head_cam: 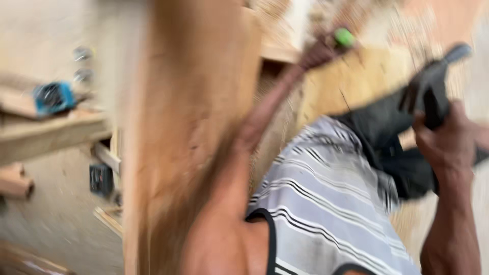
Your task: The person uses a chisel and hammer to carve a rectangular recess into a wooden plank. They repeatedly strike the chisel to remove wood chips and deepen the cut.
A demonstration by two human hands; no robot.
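Blurred wood workshop; right hand (448,140) grips black power tool (407,114), prob. drill.

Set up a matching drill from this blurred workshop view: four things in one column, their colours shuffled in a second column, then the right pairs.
Things:
1. power tool gripped by the right hand
2. sleeveless shirt
3. small tool on the wooden ledge
4. small knob near the top

Colours:
A. blue
B. bright green
C. black
D. grey with dark stripes

Pairs: 1-C, 2-D, 3-A, 4-B
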